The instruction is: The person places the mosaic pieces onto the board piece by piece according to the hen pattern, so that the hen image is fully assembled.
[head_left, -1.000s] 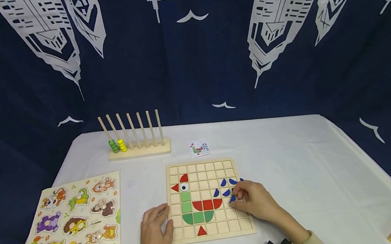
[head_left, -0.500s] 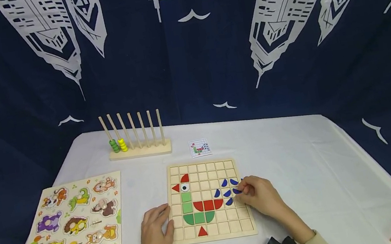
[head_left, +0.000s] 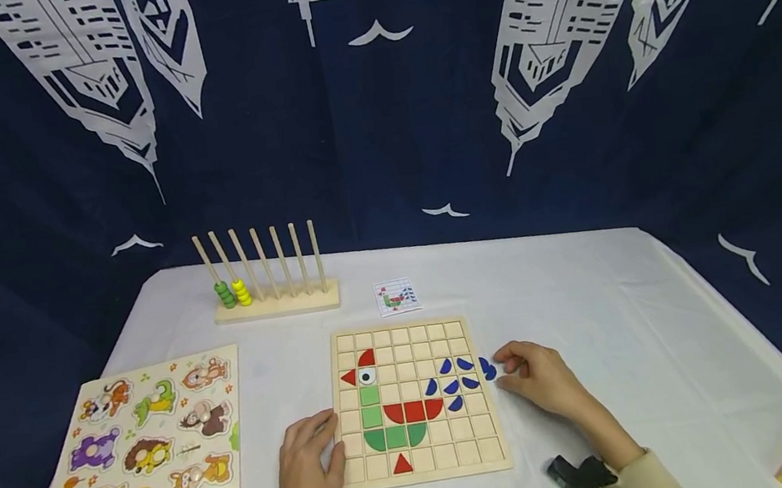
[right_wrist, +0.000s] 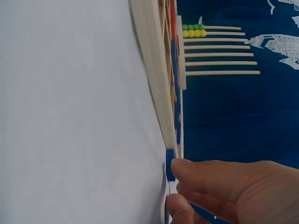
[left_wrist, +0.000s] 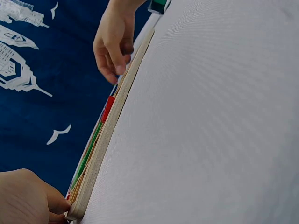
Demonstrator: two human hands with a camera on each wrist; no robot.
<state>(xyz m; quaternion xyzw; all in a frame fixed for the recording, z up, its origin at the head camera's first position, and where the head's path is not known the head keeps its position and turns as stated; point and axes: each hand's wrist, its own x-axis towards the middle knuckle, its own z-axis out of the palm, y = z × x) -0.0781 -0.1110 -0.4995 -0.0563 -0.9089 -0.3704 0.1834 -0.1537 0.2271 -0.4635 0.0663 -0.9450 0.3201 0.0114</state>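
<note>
- At the right edge of the board (head_left: 425, 475), your right hand (head_left: 542, 377) pinches a blue piece (head_left: 488, 369) between thumb and forefinger; the right wrist view shows that piece (right_wrist: 170, 164) touching the board's rim (right_wrist: 152, 70).
- The blue piece is a half-round shape; its long axis seems to run front to back along the board's edge, though it is too small in the head view to be sure.
- Your right hand lies low on the table (head_left: 614, 312), fingers curled and pointing left toward the board, wrist trailing back to the right.
- Your left hand (head_left: 306, 467) rests flat against the board's left edge near the front corner, fingers relaxed, thumb touching the rim; the left wrist view shows the knuckles (left_wrist: 28, 200) close against the board's corner (left_wrist: 77, 212).
- The two hands are well apart, one on each side of the board.
- The board lies flat near the front middle of the table, its longer sides running front to back.
- On it sits a bird figure: red, green and blue pieces, with the blue ones (head_left: 457, 382) clustered just left of your right hand.
- A pattern card (head_left: 395, 296) lies behind the board, a peg rack (head_left: 268, 283) further back left, an animal puzzle (head_left: 144, 466) on the left.
</note>
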